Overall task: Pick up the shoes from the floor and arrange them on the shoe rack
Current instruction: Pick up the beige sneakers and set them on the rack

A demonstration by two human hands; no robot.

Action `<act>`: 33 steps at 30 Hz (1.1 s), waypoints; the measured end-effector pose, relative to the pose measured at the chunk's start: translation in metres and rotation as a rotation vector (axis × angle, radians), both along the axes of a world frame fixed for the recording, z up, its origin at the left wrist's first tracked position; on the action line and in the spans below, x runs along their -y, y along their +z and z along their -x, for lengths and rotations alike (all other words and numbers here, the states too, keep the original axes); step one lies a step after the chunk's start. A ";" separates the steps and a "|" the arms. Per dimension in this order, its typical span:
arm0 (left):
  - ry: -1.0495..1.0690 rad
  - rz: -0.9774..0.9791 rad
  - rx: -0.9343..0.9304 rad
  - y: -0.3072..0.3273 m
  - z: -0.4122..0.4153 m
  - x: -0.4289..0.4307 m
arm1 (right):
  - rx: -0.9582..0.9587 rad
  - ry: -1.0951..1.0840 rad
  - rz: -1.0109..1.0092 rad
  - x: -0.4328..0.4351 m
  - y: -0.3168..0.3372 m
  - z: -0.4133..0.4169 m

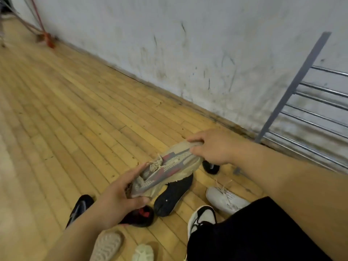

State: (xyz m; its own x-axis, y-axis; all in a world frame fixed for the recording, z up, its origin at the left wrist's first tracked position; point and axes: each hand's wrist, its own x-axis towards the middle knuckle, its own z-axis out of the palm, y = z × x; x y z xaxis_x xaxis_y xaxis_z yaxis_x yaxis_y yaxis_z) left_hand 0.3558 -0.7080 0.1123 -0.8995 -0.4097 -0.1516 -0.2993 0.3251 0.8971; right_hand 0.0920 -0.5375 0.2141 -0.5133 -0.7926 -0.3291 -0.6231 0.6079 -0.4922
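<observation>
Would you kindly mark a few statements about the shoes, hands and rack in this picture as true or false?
1. Both hands hold the grey-red sneaker. True: left hand at one end, right hand at the other.
2. The rack already holds shoes. False: its visible bars are bare.
3. A white sneaker lies on the floor. True.
4. The black shoe sits on the rack. False: it lies on the floor under the held sneaker.
</observation>
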 end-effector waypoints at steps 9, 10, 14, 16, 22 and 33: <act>0.377 0.009 0.264 -0.092 -0.075 -0.009 | 0.035 0.109 -0.103 0.030 -0.065 -0.055; 0.421 0.037 0.328 -0.107 -0.077 -0.014 | 0.014 0.099 -0.104 0.030 -0.072 -0.054; 0.312 0.021 0.537 -0.175 -0.088 -0.038 | -0.092 0.108 -0.154 0.030 -0.090 -0.047; 0.228 0.004 0.645 -0.202 -0.091 -0.050 | -0.129 0.104 -0.185 0.029 -0.096 -0.042; 0.016 0.145 0.837 -0.259 -0.080 -0.081 | -0.119 0.118 -0.256 0.031 -0.108 -0.031; 0.268 0.257 0.403 -0.193 -0.037 -0.048 | -0.158 0.111 -0.268 0.043 -0.110 -0.016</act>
